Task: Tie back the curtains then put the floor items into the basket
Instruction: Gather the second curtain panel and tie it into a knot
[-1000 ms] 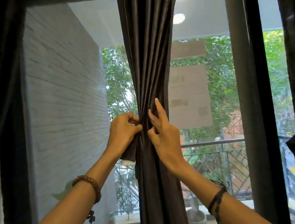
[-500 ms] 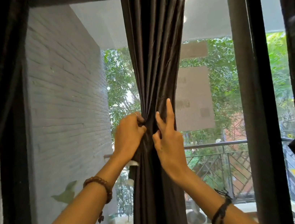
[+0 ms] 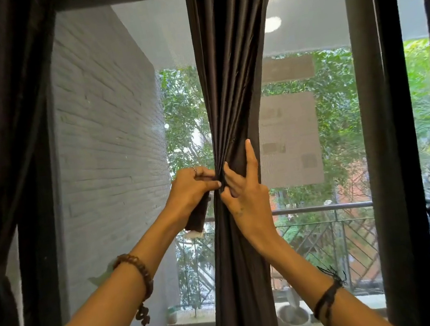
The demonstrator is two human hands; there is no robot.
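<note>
Now both hands, left [image 3: 189,191] & right [image 3: 243,194], pinch gathered middle curtain [image 3: 227,78] w/ tie strap [image 3: 197,215].

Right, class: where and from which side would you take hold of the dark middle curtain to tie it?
Grip the dark middle curtain at its pinched waist, where the left hand and right hand meet, coming from both sides: the folds there are gathered narrowest.

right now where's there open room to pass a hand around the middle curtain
Open glass lies either side of the middle curtain: left up to the brick wall, right up to the dark window frame. The waist is crowded, where the left hand and right hand pinch the folds.
</note>
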